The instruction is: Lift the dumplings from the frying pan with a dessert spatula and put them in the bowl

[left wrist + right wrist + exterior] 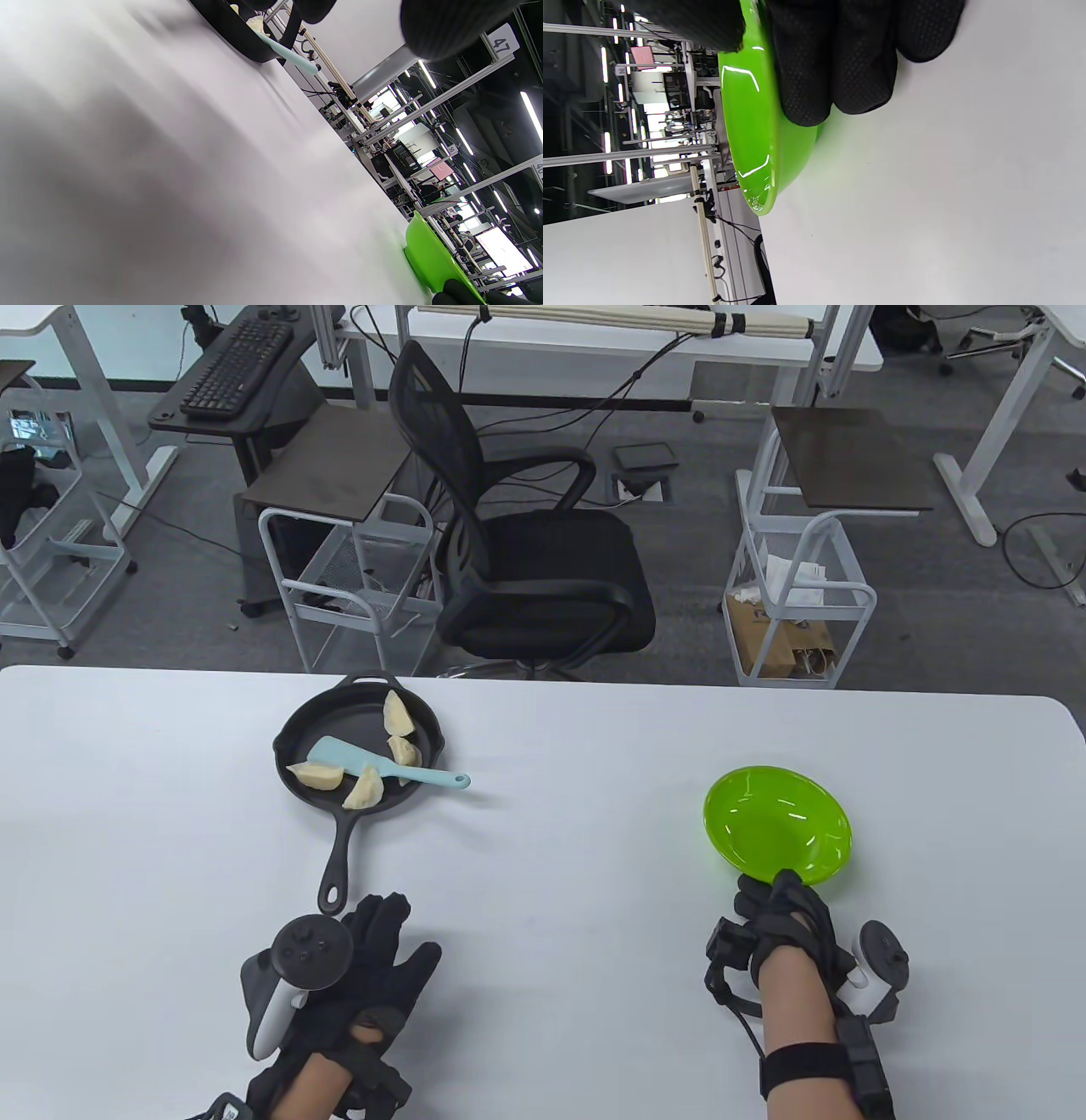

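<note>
Nearest edge, left hand (356, 976): flat on the counter (577, 899), fingers (386, 920) straight, holding nothing; just short of the pan handle.
Right hand (785, 925): pinches the near rim of the green bowl (776, 824); right wrist view shows thumb inside, fingers (835, 63) under the outer wall, hidden from above.
Bowl: nothing in it; left wrist view cuts it off.
Frying pan (361, 746): far left, four dumplings (316, 774) inside.
Dessert spatula (386, 763): blade among dumplings, handle over the right rim; wrist views show only a sliver.
</note>
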